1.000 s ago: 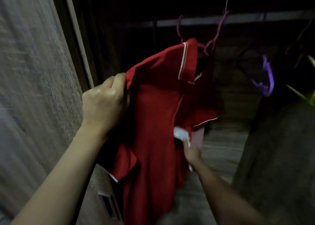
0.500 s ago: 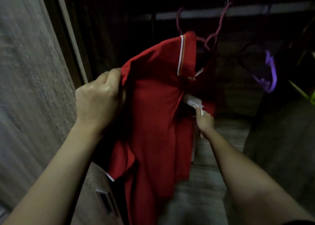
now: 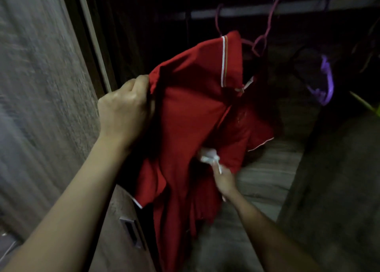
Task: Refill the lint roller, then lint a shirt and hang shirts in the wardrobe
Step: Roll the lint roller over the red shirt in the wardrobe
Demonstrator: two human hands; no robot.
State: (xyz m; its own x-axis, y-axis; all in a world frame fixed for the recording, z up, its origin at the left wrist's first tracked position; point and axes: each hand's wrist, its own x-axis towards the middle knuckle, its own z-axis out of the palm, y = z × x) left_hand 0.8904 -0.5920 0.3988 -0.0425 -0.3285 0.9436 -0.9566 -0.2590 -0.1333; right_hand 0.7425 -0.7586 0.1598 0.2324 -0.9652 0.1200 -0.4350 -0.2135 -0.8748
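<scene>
the lint roller [image 3: 208, 155] is a white blur; the shirt [image 3: 191, 111] hem runs off frame.

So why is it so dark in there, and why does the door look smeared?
Head view: little light reaches inside, so the rail is faint against black; the red shirt and left hand are readable; the door is streaked by motion blur; the lint roller in the right hand is a smeared white patch.

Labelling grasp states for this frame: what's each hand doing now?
Left hand: closed, gripping the red shirt at its shoulder.
Right hand: closed on the lint roller, its white roll against the shirt.
</scene>
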